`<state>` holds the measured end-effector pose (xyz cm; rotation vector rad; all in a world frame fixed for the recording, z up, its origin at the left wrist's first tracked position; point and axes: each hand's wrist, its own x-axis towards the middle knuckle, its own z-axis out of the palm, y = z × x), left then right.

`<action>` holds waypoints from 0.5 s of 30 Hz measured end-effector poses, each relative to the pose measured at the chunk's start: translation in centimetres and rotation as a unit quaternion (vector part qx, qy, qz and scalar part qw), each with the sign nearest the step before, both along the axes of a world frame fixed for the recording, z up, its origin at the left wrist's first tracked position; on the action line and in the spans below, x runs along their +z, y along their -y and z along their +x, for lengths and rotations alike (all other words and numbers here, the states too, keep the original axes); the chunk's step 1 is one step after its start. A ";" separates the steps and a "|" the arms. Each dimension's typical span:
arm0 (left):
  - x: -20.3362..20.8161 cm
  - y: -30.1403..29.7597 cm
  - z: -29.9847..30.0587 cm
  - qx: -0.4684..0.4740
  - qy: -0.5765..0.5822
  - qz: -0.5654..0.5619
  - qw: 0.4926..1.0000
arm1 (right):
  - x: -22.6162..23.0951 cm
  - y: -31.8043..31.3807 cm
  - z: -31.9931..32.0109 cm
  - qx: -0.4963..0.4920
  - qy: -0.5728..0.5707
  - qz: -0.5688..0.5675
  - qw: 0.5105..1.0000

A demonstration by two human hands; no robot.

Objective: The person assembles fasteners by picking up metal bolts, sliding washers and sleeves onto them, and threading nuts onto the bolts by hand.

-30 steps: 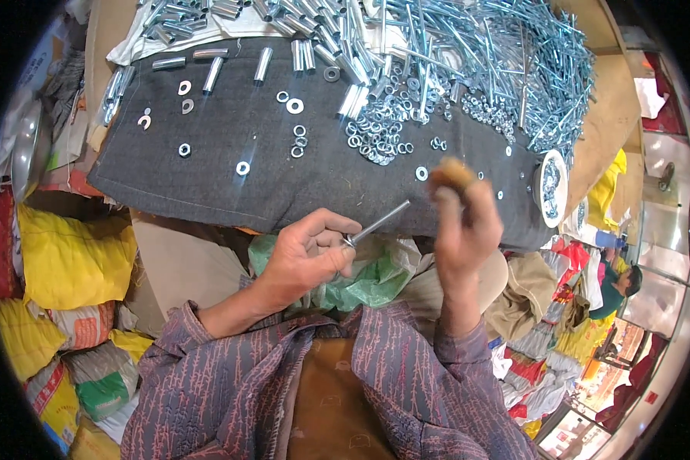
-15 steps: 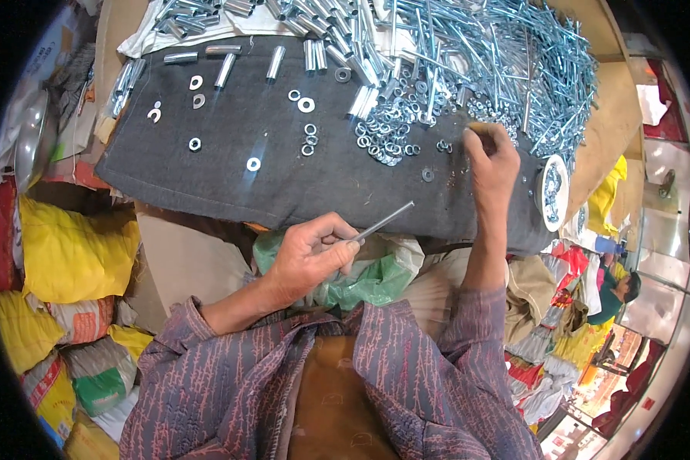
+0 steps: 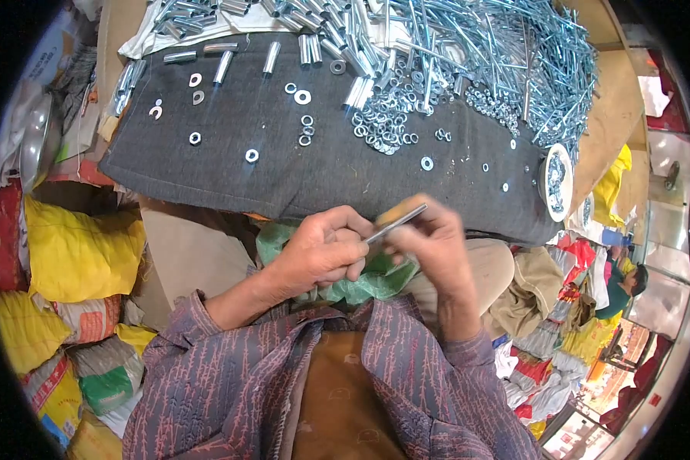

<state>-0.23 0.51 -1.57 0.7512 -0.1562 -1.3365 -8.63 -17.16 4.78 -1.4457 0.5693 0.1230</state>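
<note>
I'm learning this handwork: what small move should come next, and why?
Probably steady the left hand and guide the right hand to the tip of the metal rod: the left hand pinches it, its tip sticks out, and the right hand, blurred, is close alongside.

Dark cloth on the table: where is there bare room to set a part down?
Two patches of dark cloth look bare: middle, between the row of three rings and the ring pile, beyond the left hand; front left, between the hex nut and the front edge. Crowded: far right, under rods, and far side, under tubes.
</note>
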 end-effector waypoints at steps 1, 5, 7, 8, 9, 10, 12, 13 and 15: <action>-0.1 0.0 -0.1 -0.007 0.023 0.019 1.000 | -1.1 -1.1 -0.3 0.026 0.018 0.013 0.999; 0.8 -0.2 -0.1 0.011 0.103 -0.013 0.995 | 0.1 -1.3 -0.7 -0.003 0.075 -0.019 0.997; 0.7 -0.4 0.0 0.018 0.078 -0.030 0.996 | 0.9 -0.7 -0.5 -0.025 0.118 -0.036 0.992; 0.7 -0.5 0.1 0.022 0.052 -0.047 0.997 | 0.9 -0.7 -0.5 -0.025 0.115 -0.037 0.992; 0.7 -0.4 0.1 0.025 0.027 -0.067 0.997 | 1.0 -0.6 -0.6 -0.027 0.112 -0.040 0.992; 0.2 -0.2 -0.2 0.005 -0.014 -0.085 0.996 | 0.7 -0.9 -0.5 -0.022 0.105 -0.029 0.994; 0.3 -0.1 -0.4 -0.041 -0.016 -0.060 0.997 | -0.3 -1.4 -0.8 0.005 0.082 -0.008 0.997; 0.3 -0.3 -0.1 -0.080 -0.001 -0.058 0.995 | -0.4 -1.5 -0.7 0.006 0.083 -0.007 0.996; 0.5 -0.5 0.4 -0.072 0.009 -0.044 0.996 | 0.2 -1.9 -0.4 -0.049 0.111 0.008 0.993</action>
